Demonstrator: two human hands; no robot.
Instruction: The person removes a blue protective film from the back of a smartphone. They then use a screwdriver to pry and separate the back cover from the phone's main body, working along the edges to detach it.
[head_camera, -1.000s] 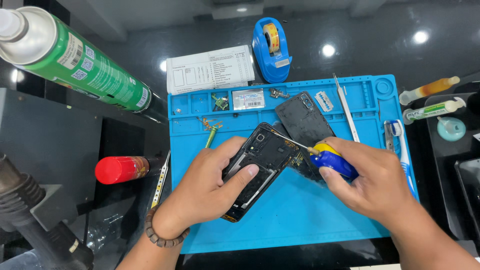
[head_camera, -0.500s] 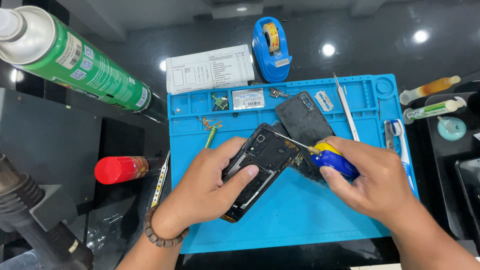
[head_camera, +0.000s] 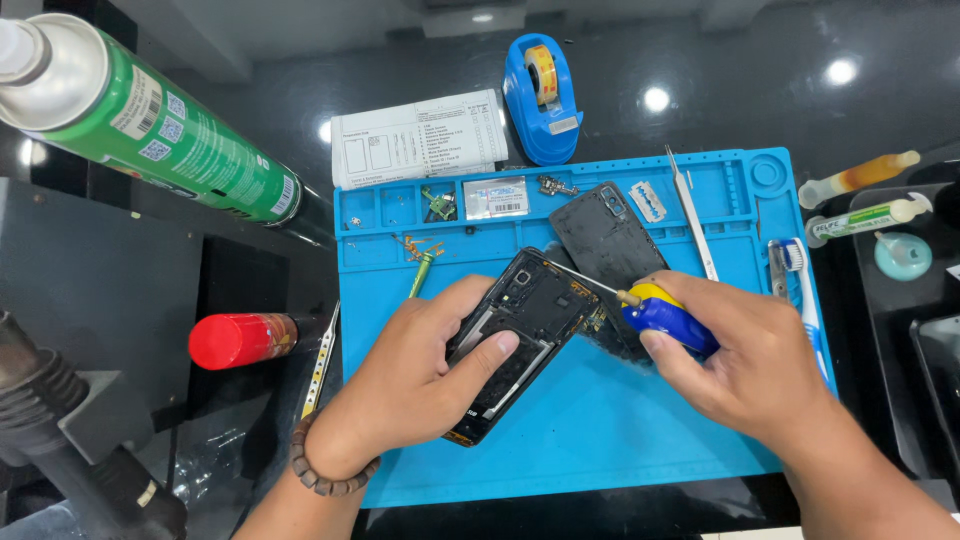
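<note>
Opened phone (head_camera: 525, 335) lies tilted on the blue mat (head_camera: 600, 440), pinned by the left hand (head_camera: 420, 385), thumb across its frame; the right hand (head_camera: 745, 365) grips a blue-and-yellow screwdriver (head_camera: 650, 308), whose tip should sit square in the screw. Against the earlier frames, nothing visibly shifts.

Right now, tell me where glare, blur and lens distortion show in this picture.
Head view: ceiling lights glare as white spots on the glossy black tabletop; the green spray can at the top left looms large and stretched by the wide lens; the blue mat, opened phone, left hand and right hand are sharp and evenly lit.
</note>
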